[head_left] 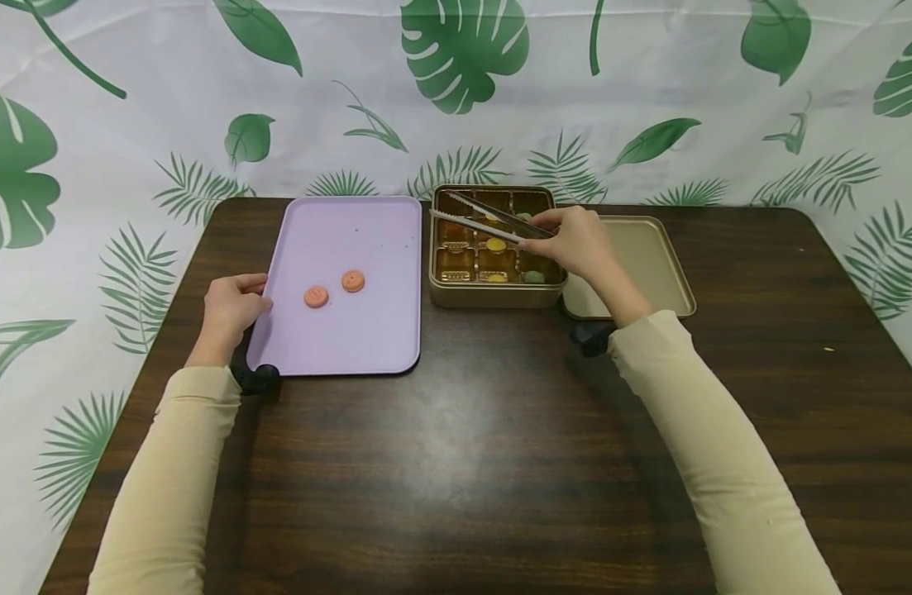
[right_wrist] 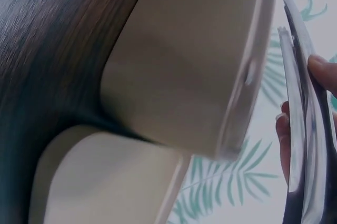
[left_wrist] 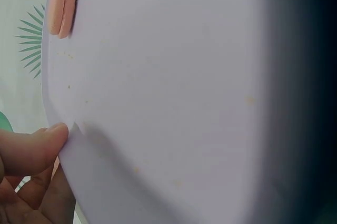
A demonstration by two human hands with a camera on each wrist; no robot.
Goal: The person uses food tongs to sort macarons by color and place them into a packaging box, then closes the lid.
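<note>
My left hand (head_left: pixel 232 310) pinches the left rim of a lilac tray (head_left: pixel 351 345), thumb on top and fingers beneath in the left wrist view. Two orange-pink macarons (head_left: pixel 316 297) lie on the tray, one of them (left_wrist: pixel 62 8) seen from its side in the left wrist view. My right hand (head_left: pixel 575 240) holds metal tongs (head_left: pixel 474 226) over a gold tin (head_left: pixel 496 296) with a divided insert. The tongs' serrated tips reach over the tin's left compartments with nothing between them. Yellow macarons (head_left: pixel 496 245) and green macarons (head_left: pixel 532 277) sit in the middle and right compartments.
The tin's gold lid (head_left: pixel 642 248) lies right of the tin, partly behind my right forearm. Small crumbs dot the tray. A dark wooden table (head_left: pixel 456 463) carries everything, and a leaf-print cloth (head_left: pixel 336 83) hangs behind it. A yellow crumb (head_left: pixel 828 349) lies far right.
</note>
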